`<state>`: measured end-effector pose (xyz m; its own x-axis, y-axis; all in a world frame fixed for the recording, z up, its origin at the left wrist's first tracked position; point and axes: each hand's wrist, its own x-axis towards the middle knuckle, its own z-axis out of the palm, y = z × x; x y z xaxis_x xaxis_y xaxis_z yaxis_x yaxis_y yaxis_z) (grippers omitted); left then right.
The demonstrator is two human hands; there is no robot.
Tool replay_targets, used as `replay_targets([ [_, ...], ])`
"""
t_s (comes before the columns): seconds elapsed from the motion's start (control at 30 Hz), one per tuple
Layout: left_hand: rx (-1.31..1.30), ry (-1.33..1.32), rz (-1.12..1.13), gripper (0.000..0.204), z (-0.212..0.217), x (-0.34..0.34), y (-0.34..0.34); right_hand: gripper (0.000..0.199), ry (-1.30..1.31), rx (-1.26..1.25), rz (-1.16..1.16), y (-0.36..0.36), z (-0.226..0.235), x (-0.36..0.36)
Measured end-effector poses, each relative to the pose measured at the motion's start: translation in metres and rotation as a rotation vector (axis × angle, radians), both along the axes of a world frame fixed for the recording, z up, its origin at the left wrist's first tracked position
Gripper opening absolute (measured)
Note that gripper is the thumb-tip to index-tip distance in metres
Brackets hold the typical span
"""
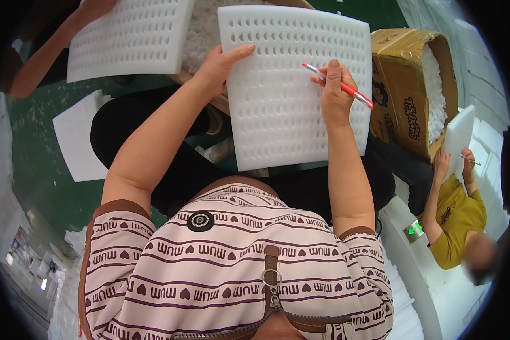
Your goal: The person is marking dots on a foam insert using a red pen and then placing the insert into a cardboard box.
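A white foam sheet (277, 130) with rows of small oval cut-outs is held up in front of me, its lower edge by my lap. My left hand (221, 67) grips its left edge, thumb lying over the front face. In my right hand (337, 93) is a red and white pen (354, 94), pinched between thumb and fingers. The pen's tip points up and left, close to the rows of the sheet. Whether it touches the foam I cannot tell. Cut-outs in the upper rows look darker than those lower down.
Another person's arm (45, 59) holds a similar foam sheet (127, 42) at upper left. A cardboard box (399, 85) of white foam bits stands at right. Beyond it a person in a yellow shirt (459, 218) holds another sheet (459, 127). A white sheet (76, 136) lies on the green floor.
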<state>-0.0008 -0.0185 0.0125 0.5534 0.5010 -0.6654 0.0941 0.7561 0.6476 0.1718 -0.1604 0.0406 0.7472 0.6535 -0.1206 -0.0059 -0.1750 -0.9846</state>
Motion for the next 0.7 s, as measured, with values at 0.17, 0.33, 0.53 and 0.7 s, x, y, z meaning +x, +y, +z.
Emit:
replay_targets([
  [0.17, -0.015, -0.052, 0.006, 0.044, 0.001, -0.004, 0.005, 0.037, -0.152, -0.026, 0.031, 0.001, 0.007, -0.004],
  [0.33, -0.027, -0.100, 0.004, 0.041, -0.005, -0.007, 0.007, 0.036, -0.194, -0.111, 0.043, 0.002, 0.006, 0.000],
  [0.53, 0.016, -0.183, -0.039, 0.040, 0.000, -0.003, 0.004, 0.032, -0.829, -0.109, 0.280, 0.001, -0.035, 0.017],
  [0.7, 0.042, -0.069, 0.017, 0.041, -0.010, -0.004, 0.001, 0.025, -0.554, 0.030, 0.188, 0.014, -0.041, 0.016],
])
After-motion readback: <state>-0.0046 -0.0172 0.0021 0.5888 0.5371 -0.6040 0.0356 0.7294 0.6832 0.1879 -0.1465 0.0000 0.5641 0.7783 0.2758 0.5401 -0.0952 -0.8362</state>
